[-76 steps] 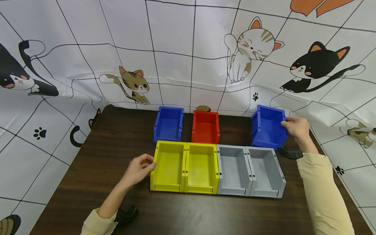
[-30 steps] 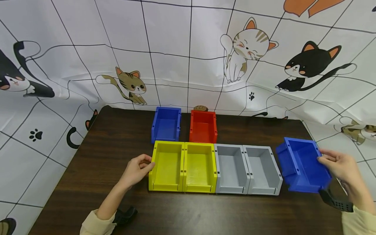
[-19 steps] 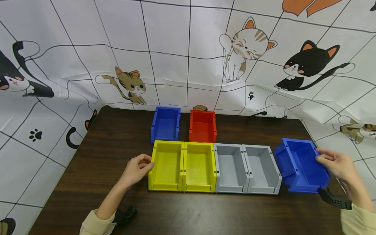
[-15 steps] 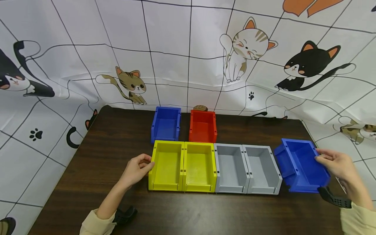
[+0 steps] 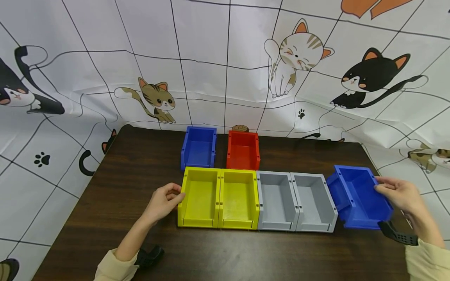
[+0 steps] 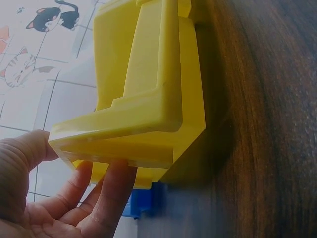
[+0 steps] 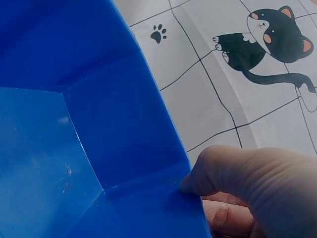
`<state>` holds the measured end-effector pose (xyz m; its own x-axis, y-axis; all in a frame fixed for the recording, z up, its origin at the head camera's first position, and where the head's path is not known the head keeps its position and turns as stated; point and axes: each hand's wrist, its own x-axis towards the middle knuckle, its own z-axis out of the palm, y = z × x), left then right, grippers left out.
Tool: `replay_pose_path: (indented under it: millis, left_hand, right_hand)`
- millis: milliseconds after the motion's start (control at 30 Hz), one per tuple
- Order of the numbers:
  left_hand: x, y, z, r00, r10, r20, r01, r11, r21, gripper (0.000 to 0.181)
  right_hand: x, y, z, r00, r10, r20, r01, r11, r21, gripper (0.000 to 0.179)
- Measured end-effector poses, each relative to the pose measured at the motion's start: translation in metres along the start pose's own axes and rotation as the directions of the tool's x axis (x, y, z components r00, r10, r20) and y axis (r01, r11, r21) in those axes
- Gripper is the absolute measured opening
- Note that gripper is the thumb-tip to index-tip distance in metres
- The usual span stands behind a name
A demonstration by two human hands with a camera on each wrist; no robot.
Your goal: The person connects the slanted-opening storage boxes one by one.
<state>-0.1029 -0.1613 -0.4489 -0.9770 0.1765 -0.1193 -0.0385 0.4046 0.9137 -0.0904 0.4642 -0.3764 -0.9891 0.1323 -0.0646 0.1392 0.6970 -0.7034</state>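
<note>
Two yellow storage bins (image 5: 238, 201) and two grey storage bins (image 5: 314, 203) stand side by side in a row on the table. My left hand (image 5: 161, 205) pinches the left wall of the leftmost yellow bin (image 6: 148, 106), thumb at the rim and fingers against the outer side. At the row's right end, my right hand (image 5: 402, 195) holds a blue storage bin (image 5: 363, 199) by its right wall. In the right wrist view, the thumb lies on the inner side of this blue bin (image 7: 119, 119). It looks slightly tilted; whether it touches the grey bin, I cannot tell.
Behind the yellow bins stand another blue bin (image 5: 199, 148) and a red bin (image 5: 243, 151), with a gap between them. The dark wooden table (image 5: 225, 257) ends at a white cat-printed cloth (image 5: 204, 78) at the back and sides.
My right hand has brought the blue bin from behind the grey bins to their right side, then slightly left toward them. My left hand has stayed on the yellow bin.
</note>
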Motion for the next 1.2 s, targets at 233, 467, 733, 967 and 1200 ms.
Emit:
replay_pose_path:
  millis: [233, 467, 733, 967, 1200]
  left_hand:
    - [-0.001, 0.002, -0.001, 1.0, -0.001, -0.001, 0.001, 1.0, 0.008, 0.027]
    - [-0.002, 0.003, -0.001, 1.0, 0.0, 0.002, 0.0, 1.0, 0.007, 0.027]
    - [-0.002, 0.003, -0.001, 1.0, -0.012, -0.004, 0.013, 1.0, 0.006, 0.027]
    - [0.0, 0.0, -0.001, 1.0, -0.014, -0.012, 0.014, 1.0, 0.009, 0.026]
    - [0.001, -0.003, -0.001, 1.0, -0.006, -0.006, 0.006, 1.0, -0.007, 0.026]
  right_hand:
    - [0.005, 0.001, 0.001, 1.0, 0.007, 0.031, -0.007, 1.0, -0.002, 0.009]
    - [0.007, 0.007, 0.005, 0.999, -0.009, 0.045, 0.013, 0.996, -0.091, 0.037]
    - [-0.004, -0.002, 0.014, 0.967, -0.201, -0.16, 0.175, 0.971, -0.163, 0.04]
    - [-0.016, -0.032, 0.053, 0.837, -0.538, -0.099, 0.491, 0.819, -0.297, 0.051]
    - [-0.023, -0.032, 0.074, 0.865, -0.501, -0.008, 0.48, 0.832, -0.279, 0.048]
